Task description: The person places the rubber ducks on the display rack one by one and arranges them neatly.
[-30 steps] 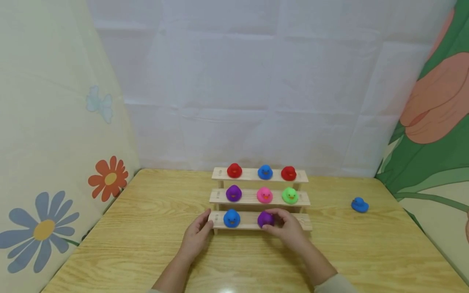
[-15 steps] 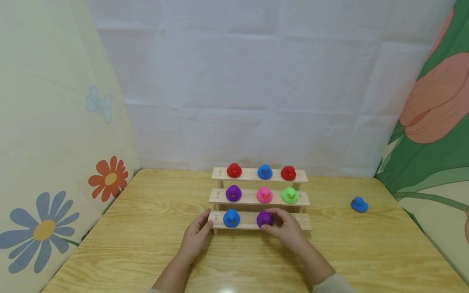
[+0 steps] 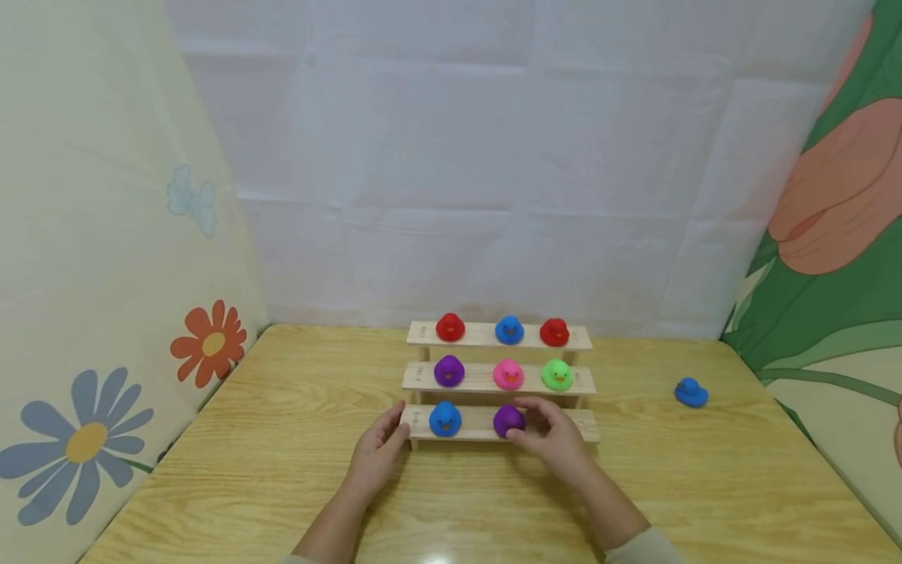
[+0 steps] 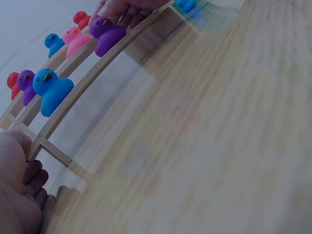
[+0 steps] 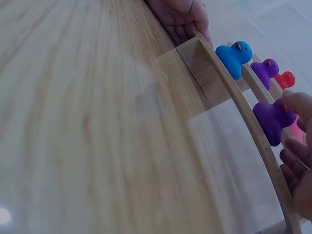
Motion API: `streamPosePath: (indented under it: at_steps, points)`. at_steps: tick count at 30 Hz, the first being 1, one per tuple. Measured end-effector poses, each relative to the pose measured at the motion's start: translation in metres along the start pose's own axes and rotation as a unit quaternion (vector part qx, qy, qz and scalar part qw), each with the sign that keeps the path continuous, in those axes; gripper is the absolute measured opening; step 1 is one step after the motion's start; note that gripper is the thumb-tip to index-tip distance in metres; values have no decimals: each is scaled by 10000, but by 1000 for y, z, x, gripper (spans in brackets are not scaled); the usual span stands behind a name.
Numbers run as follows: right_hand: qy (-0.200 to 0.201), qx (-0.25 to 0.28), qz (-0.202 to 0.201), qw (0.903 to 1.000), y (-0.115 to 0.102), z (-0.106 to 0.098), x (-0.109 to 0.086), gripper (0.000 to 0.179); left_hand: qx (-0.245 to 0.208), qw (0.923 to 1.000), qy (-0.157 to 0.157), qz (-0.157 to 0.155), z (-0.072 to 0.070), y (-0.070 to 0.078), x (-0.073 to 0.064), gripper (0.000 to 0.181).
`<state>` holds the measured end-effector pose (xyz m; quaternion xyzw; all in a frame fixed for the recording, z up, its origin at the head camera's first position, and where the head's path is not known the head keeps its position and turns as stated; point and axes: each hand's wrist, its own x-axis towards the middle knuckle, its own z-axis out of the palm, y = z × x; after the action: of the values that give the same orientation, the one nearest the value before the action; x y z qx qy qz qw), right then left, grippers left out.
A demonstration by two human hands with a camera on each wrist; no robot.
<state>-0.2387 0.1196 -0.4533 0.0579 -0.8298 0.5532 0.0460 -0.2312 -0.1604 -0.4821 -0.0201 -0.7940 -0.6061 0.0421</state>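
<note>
A three-tier wooden display stand [image 3: 479, 431] holds several rubber ducks. My left hand [image 3: 376, 458] grips the left end of its lowest tier; in the left wrist view this hand [image 4: 19, 185] has its fingers below the board. Just to the right sits a blue rubber duck [image 3: 445, 421]. Further along that tier stands a purple rubber duck [image 3: 507, 421], with my right hand [image 3: 557, 442] at its right side, thumb and index finger round it. The thumb overlaps the duck [image 5: 274, 122] in the right wrist view; part of the finger contact is hidden.
On the middle tier stand purple [image 3: 449, 371], pink [image 3: 508, 375] and green [image 3: 557, 375] ducks. The top tier carries red [image 3: 450, 327], blue [image 3: 510, 330] and red [image 3: 555, 332] ones. A loose blue duck [image 3: 691, 392] lies right on the wood-grain table [image 3: 282, 470].
The purple duck under my right hand has shifted slightly left along the lowest tier. Lately the right thumb and index finger have drawn back a little to the right. My left hand stays put.
</note>
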Motion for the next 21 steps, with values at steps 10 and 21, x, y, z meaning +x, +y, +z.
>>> streamPosePath:
  at_steps: [10, 21]
  points:
    - [297, 127, 137, 9994, 6, -20, -7, 44, 34, 10000, 33, -12, 0, -1, 2, 49]
    - [616, -247, 70, 9978, 14, -48, -10, 43, 4, 10000, 7, 40, 1, -3, 3, 49]
